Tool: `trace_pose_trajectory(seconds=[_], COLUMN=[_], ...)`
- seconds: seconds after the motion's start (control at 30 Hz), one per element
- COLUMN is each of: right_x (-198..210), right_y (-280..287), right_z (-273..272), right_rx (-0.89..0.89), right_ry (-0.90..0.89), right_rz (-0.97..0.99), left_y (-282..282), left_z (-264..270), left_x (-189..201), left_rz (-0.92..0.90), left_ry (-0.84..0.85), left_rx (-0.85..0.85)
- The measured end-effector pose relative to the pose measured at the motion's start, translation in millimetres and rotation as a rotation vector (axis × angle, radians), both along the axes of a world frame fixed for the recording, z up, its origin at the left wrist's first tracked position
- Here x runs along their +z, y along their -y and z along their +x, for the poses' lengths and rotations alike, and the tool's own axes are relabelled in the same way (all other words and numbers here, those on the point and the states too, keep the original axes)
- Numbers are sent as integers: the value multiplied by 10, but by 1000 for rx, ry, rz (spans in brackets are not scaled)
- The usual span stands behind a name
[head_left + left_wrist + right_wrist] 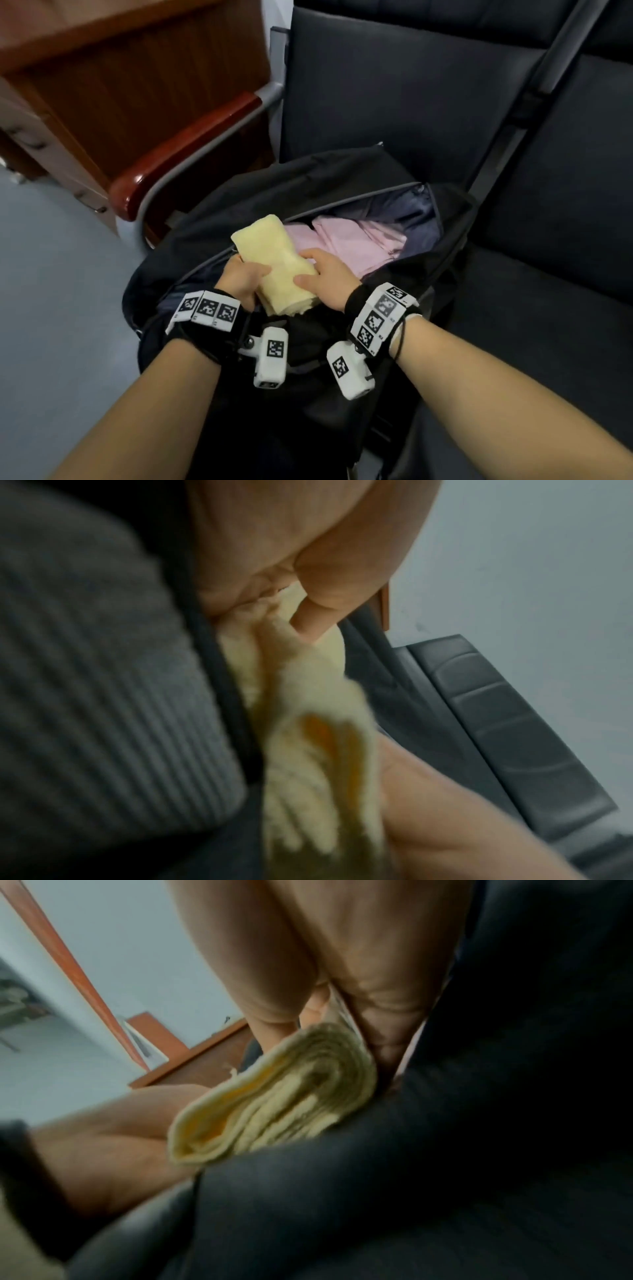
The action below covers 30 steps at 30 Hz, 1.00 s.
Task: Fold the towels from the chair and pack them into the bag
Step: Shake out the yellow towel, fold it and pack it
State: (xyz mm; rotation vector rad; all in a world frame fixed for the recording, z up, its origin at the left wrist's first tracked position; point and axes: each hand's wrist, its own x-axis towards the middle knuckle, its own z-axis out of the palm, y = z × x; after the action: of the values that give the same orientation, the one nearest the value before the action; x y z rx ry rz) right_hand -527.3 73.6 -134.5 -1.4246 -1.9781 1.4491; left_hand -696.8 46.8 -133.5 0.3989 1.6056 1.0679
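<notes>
Writing: none readable; only black-and-white square code markers on the wrist bands [209, 308], with tiny print beside them too small to make out.
Yellow towel [275, 263]: folded into a thick bundle, held over the near edge of the bag's opening, touching the pink towel.
Left hand [241, 279]: grip closed on the yellow towel's left side, thumb on top.
Right hand [323, 279]: grip closed on the towel's right side, thumb and forefinger spread over the top.
Bag [284, 192]: black, unzipped, lying on the dark chair [428, 102] seat.
Pink towel [349, 241]: folded, already inside the bag.
Head view only: bag interior, pink towel, both wrists.
Left wrist view only: thumb pressed into the fluffy towel [301, 723]; ribbed grey fabric [85, 669] beside it; blurred.
Right wrist view only: the layered end of the fold [274, 1096], an orange strip showing inside.
Surroundings: red-brown armrest [185, 154] left of the bag, wooden cabinet [137, 68] behind, grey floor [51, 274].
</notes>
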Motion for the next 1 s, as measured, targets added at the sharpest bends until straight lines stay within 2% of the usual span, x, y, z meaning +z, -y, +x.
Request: trace_pose_trajectory(seconds=[0.1,0.17,0.33,0.47,0.63,0.73,0.83,0.93,1.0], right_x=[-205,-269,-232,-216,-355,-378,-293,-58,179], right_y=[67,97,120,141,159,162,232,381,503], right_z=[19,40,-56,-138,-201,-227,-150,70,311], right_rx=[123,161,160,191,370,406,385,354,309], right_ry=[168,192,196,106,314,378,368,282,209], right_rz=[18,-4,18,128,180,173,156,216,258], left_y=[24,74,33,-39,-65,-73,-40,51,159], left_z=[-53,-41,-140,-212,-155,-166,-139,-23,168], left_x=[-244,-361,-487,-492,-527,-504,-376,-130,106], left_rz=[-250,-287,-223,-182,-65,-83,-192,-228,-149], left_ry=[-66,-57,-84,-182,-267,-319,-379,-614,-811], left_rx=[-29,-32,130,213,222,178,47,-59,-129])
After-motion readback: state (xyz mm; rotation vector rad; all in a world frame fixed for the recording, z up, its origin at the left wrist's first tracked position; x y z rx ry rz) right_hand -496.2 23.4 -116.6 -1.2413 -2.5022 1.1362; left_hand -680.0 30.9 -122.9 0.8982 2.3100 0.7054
